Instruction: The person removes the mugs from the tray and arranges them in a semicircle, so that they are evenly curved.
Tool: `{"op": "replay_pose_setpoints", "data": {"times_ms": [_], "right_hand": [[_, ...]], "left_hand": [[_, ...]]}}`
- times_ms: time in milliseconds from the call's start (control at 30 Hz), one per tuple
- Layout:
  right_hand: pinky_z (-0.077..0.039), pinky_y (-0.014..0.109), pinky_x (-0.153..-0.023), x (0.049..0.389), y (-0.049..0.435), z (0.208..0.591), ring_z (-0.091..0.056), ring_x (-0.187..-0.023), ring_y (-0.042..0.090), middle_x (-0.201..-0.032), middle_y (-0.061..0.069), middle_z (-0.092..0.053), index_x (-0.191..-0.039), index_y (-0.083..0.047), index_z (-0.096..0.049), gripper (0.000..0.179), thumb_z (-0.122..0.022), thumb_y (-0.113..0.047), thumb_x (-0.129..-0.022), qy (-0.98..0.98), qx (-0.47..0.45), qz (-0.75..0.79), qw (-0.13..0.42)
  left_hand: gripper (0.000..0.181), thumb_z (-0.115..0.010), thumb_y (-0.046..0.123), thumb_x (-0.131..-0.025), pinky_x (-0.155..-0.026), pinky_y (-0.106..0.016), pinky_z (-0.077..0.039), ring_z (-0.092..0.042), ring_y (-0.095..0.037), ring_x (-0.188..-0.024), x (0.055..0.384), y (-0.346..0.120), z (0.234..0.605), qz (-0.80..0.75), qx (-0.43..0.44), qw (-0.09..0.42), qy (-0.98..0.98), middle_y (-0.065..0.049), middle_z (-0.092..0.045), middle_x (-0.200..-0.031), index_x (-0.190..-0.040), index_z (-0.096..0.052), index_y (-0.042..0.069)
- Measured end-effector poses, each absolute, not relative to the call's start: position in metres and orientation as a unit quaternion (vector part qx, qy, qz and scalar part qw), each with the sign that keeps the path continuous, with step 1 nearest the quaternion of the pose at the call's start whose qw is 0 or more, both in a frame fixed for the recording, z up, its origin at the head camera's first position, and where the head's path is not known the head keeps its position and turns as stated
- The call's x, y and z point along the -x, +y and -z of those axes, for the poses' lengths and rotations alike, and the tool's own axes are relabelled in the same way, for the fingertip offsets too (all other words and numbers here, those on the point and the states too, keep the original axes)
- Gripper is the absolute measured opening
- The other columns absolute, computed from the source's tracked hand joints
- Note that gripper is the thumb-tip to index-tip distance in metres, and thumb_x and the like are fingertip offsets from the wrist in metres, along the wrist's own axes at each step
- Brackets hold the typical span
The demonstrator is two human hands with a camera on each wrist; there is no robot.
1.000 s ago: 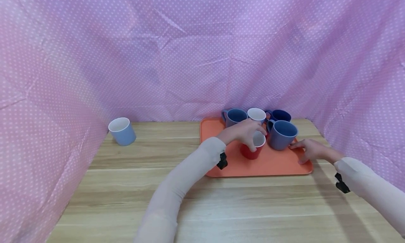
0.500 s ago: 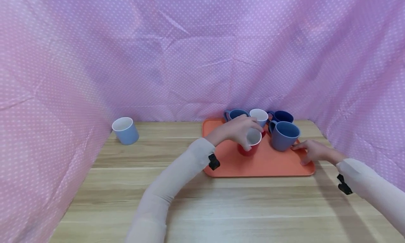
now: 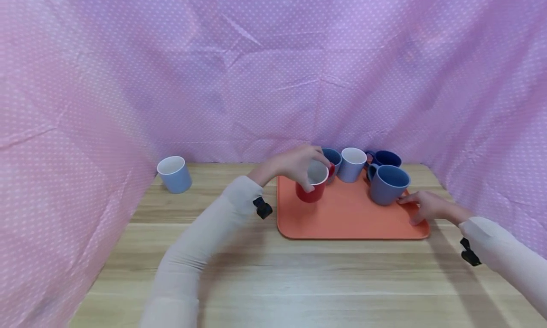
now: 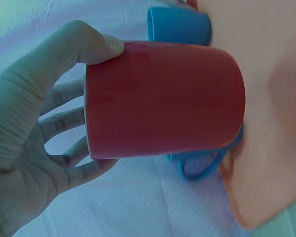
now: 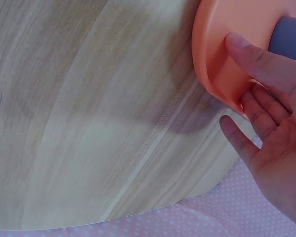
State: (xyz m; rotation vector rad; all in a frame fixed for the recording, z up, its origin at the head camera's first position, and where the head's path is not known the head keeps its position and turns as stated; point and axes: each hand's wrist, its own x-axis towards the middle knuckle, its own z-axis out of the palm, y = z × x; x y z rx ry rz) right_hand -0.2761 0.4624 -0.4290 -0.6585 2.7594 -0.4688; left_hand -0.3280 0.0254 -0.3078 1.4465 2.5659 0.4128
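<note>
My left hand (image 3: pixel 299 162) grips a red mug (image 3: pixel 311 193) with a white inside, thumb on one side of the rim and fingers on the other. The mug is upright above the left part of an orange tray (image 3: pixel 354 221); its red handle points right. In the left wrist view, the mug's plain red side (image 4: pixel 167 98) fills the middle, with the thumb at its rim. My right hand (image 3: pixel 431 207) rests at the tray's right edge, beside a grey-blue mug (image 3: pixel 384 190). In the right wrist view, the thumb touches the tray's inside and other fingertips meet its rim.
Along the tray's back stand a blue-grey mug (image 3: pixel 332 156) partly behind the red one, a pale cup (image 3: pixel 352 167) and a dark blue mug (image 3: pixel 388 158). A light blue cup (image 3: pixel 176 178) stands alone on the wooden table (image 3: pixel 205 214) at left. Pink dotted cloth (image 3: pixel 273 81) surrounds the table.
My left hand has lifted the red mug and carried it left, from the tray's middle to its left part. My right hand stays at the tray's right edge. The view has shifted slightly.
</note>
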Motion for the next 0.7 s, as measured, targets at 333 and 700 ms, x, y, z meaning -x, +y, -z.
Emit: {"op": "replay_pose_setpoints", "data": {"times_ms": [333, 700], "right_hand": [[-0.052, 0.024, -0.078, 0.276, 0.464, 0.430, -0.065, -0.102, 0.031, -0.116, 0.026, -0.072, -0.117, 0.006, -0.073, 0.061, -0.089, -0.010, -0.060, 0.954, 0.223, 0.152, 0.127], [-0.053, 0.027, -0.081, 0.276, 0.462, 0.429, -0.065, -0.107, 0.040, -0.116, 0.029, -0.071, -0.117, 0.007, -0.072, 0.063, -0.090, -0.012, -0.060, 0.956, 0.218, 0.149, 0.132]], "left_hand": [[0.063, -0.086, 0.026, -0.068, -0.084, -0.033, -0.056, -0.058, -0.024, -0.110, 0.333, -0.031, 0.287, -0.134, -0.451, 0.093, 0.877, -0.008, -0.064, -0.125, -0.128, -0.071, 0.015], [0.062, -0.087, 0.019, -0.070, -0.084, -0.035, -0.057, -0.060, -0.027, -0.109, 0.336, -0.092, 0.274, -0.162, -0.375, 0.125, 0.904, -0.010, -0.064, -0.129, -0.129, -0.069, 0.011]]}}
